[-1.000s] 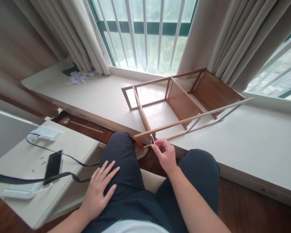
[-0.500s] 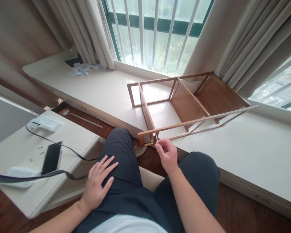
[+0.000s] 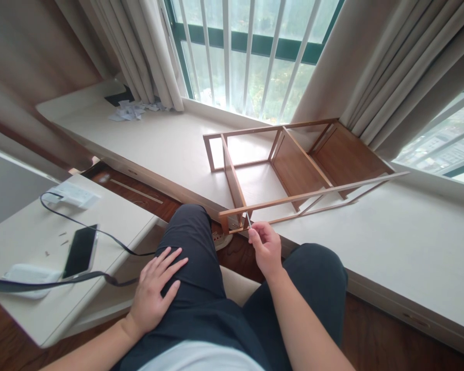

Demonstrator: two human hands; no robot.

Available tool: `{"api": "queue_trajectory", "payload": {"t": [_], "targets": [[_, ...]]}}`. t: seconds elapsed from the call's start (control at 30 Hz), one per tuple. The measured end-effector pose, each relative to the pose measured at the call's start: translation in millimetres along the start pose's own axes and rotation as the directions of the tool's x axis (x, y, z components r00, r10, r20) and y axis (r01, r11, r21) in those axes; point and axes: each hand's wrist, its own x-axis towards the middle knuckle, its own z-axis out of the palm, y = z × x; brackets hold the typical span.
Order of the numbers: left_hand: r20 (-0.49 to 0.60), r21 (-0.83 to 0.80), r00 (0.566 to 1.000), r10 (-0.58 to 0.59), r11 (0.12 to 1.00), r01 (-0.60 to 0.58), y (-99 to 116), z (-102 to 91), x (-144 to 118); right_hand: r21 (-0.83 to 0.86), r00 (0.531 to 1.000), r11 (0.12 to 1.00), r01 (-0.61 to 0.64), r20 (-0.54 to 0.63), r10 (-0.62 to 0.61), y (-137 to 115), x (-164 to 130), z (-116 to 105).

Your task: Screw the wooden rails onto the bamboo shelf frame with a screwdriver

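My right hand (image 3: 267, 246) pinches a slim silvery shaft that looks like an Allen key (image 3: 249, 220); the rest of it is hidden by my fingers. Its far end meets the near corner of a brown wooden shelf frame (image 3: 294, 197), around where a shelf panel joins the long rail. The frame lies on its side on the white window ledge (image 3: 166, 144), its corner jutting over the front edge. My left hand (image 3: 156, 291) rests open on my left thigh, fingers spread, holding nothing.
On the white side table (image 3: 119, 226) at left are a phone (image 3: 80, 250), several small screws (image 3: 64, 235), a white power strip (image 3: 73, 196) and a black cable (image 3: 112, 238). Paper scraps (image 3: 127, 111) lie on the ledge near the curtain (image 3: 143, 51).
The view has shifted slightly. My right hand keeps its pinch on the tool at the frame's corner, with little visible motion. My left hand stays on my thigh.
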Motion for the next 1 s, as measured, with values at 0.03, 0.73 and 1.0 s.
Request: {"api": "queue_trajectory", "payload": {"t": [0.03,0.73,1.0], "targets": [[0.0,0.0,1.0,-0.002,1.0,0.002,0.2,-0.1,0.1,0.001,1.0,1.0,0.001,0.003,-0.001,-0.4,0.1,0.0],[-0.008,0.001,1.0,-0.002,1.0,0.002,0.6,0.0,-0.2,0.114,0.998,0.992,-0.052,0.028,0.049,0.8,-1.1,0.7],[-0.001,0.005,1.0,-0.005,1.0,0.005,1.0,-0.8,-0.2,0.116,0.997,0.991,-0.066,0.033,0.063,-0.6,-1.5,1.6]]}}
